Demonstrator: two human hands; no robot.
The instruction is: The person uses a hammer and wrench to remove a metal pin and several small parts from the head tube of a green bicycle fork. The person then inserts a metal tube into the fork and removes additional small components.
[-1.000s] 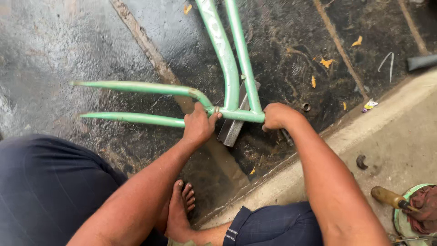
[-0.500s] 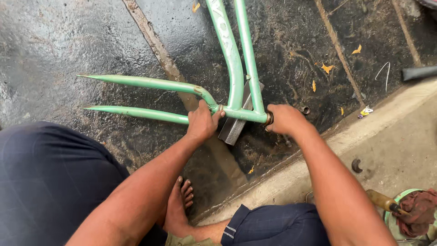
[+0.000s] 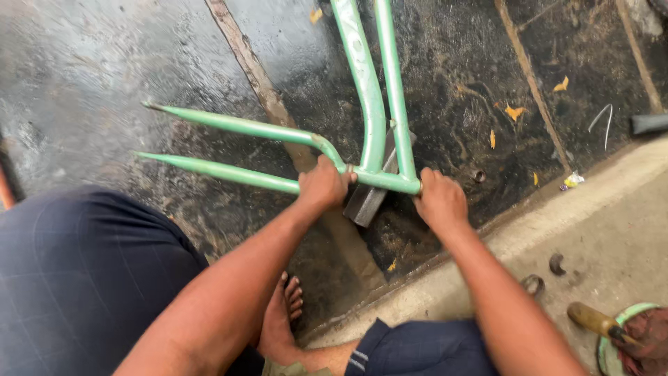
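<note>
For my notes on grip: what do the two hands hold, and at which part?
Both hold the green metal tube frame at its short cross tube: left hand at the left end, right hand at the right end.

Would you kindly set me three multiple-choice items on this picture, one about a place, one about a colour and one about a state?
1. Where does the dark metal block lie?
A. Under the frame, between the hands
B. On the pale concrete step
C. On the person's lap

2. What colour is the bicycle frame?
A. Red
B. Light green
C. White

3. How do the hands meet the frame?
A. Both hang clear of it
B. Only the left touches it
C. Both grip its short cross tube

Answers:
1 A: the block pokes out beneath the cross tube, between the left hand and the right hand.
2 B: every tube is painted light green.
3 C: each hand is closed on one end of the cross tube.
</note>
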